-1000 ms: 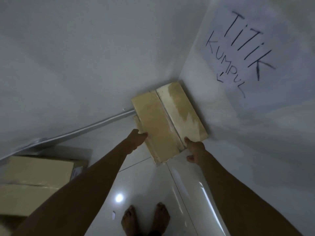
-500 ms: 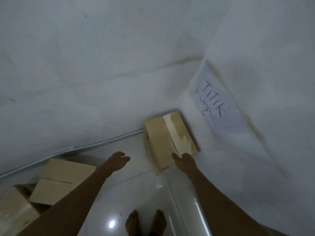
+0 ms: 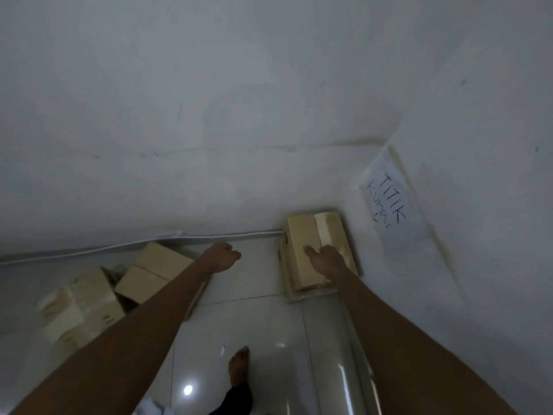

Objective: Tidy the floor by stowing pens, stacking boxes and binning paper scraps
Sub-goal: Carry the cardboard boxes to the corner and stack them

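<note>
Two tan cardboard boxes (image 3: pixel 302 250) stand stacked in the corner of the floor, under a wall sheet reading "TITIK KUMPUL" (image 3: pixel 389 205). My right hand (image 3: pixel 326 260) is over the top box with thumb spread and grips nothing; I cannot tell if it touches. My left hand (image 3: pixel 223 257) hangs apart to the left of the stack, fingers loosely curled and empty. More loose boxes lie at the left: one tilted by the wall (image 3: pixel 158 265), another nearer (image 3: pixel 80 307). A small white paper scrap (image 3: pixel 222 350) lies on the tile. No pens are visible.
White walls meet at the corner behind the stack. A white cable (image 3: pixel 119 247) runs along the wall base. My bare foot (image 3: pixel 238 366) stands on the glossy tiles, and something white and crumpled (image 3: pixel 152 407) shows at the bottom edge.
Both hands have come off the top box; the left one has drawn away to the left. My view has pulled back and up, bringing the loose boxes at the left into sight.
</note>
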A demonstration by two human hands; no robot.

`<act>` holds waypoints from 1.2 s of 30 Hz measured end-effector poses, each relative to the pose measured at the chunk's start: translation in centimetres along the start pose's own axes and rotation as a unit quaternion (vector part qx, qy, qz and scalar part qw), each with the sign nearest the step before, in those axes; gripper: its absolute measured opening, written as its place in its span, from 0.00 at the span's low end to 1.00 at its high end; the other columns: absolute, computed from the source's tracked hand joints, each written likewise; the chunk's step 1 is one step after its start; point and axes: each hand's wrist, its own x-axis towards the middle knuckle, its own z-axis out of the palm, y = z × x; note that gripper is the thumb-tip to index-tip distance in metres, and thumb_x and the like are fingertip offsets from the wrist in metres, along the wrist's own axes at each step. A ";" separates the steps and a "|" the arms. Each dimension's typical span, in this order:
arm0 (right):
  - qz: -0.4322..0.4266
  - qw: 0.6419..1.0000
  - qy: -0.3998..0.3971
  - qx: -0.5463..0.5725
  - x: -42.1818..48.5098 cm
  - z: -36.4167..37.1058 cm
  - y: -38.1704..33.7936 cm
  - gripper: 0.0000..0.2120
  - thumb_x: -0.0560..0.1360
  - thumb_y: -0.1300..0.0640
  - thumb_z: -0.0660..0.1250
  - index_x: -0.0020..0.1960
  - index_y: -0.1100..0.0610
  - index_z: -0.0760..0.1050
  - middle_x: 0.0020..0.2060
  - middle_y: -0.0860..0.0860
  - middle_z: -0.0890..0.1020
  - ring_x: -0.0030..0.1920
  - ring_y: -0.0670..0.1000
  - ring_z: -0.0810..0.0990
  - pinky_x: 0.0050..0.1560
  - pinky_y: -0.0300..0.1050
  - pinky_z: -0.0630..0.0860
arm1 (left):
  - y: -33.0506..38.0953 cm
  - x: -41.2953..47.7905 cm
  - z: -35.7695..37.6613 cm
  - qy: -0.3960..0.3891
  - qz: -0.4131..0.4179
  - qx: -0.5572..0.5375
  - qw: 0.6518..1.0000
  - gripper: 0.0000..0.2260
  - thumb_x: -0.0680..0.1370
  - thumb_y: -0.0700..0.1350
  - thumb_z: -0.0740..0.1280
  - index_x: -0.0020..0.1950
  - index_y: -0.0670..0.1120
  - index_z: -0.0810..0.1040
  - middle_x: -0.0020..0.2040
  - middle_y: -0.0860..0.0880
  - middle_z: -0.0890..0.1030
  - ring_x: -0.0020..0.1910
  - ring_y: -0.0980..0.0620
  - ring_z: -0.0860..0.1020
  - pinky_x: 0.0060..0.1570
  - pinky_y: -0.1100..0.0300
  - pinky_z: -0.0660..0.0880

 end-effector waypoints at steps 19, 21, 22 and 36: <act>-0.226 0.964 -0.021 -0.138 -15.7 4.0 -3.6 0.36 0.78 0.38 0.58 0.73 0.65 0.61 0.73 0.61 0.66 0.71 0.61 0.66 0.68 0.49 0.65 | -8.0 -19.0 1.0 0.113 -0.002 0.018 0.993 0.25 0.79 0.51 0.62 0.72 0.41 0.66 0.73 0.41 0.67 0.70 0.43 0.68 0.65 0.58 0.65; -0.230 0.961 -0.024 -0.150 -16.8 5.0 -3.7 0.36 0.78 0.37 0.57 0.73 0.64 0.62 0.72 0.61 0.66 0.71 0.61 0.67 0.67 0.49 0.65 | -9.7 -20.4 1.0 0.108 -0.015 0.018 0.994 0.26 0.79 0.52 0.63 0.73 0.41 0.64 0.73 0.41 0.66 0.71 0.42 0.67 0.66 0.57 0.64; -0.232 0.961 -0.025 -0.150 -17.1 5.4 -3.8 0.36 0.78 0.37 0.58 0.72 0.64 0.63 0.71 0.62 0.67 0.70 0.62 0.67 0.67 0.50 0.66 | -10.4 -20.8 1.0 0.105 -0.022 0.023 0.994 0.26 0.79 0.52 0.63 0.73 0.41 0.64 0.73 0.41 0.66 0.71 0.42 0.67 0.66 0.57 0.64; -0.275 0.944 -0.012 -0.181 -24.9 13.0 -9.3 0.34 0.79 0.38 0.57 0.71 0.65 0.64 0.68 0.63 0.70 0.64 0.63 0.72 0.60 0.53 0.72 | -22.8 -29.5 -6.2 0.140 -0.059 -0.003 0.988 0.25 0.78 0.50 0.63 0.73 0.42 0.64 0.73 0.41 0.66 0.70 0.42 0.67 0.66 0.55 0.65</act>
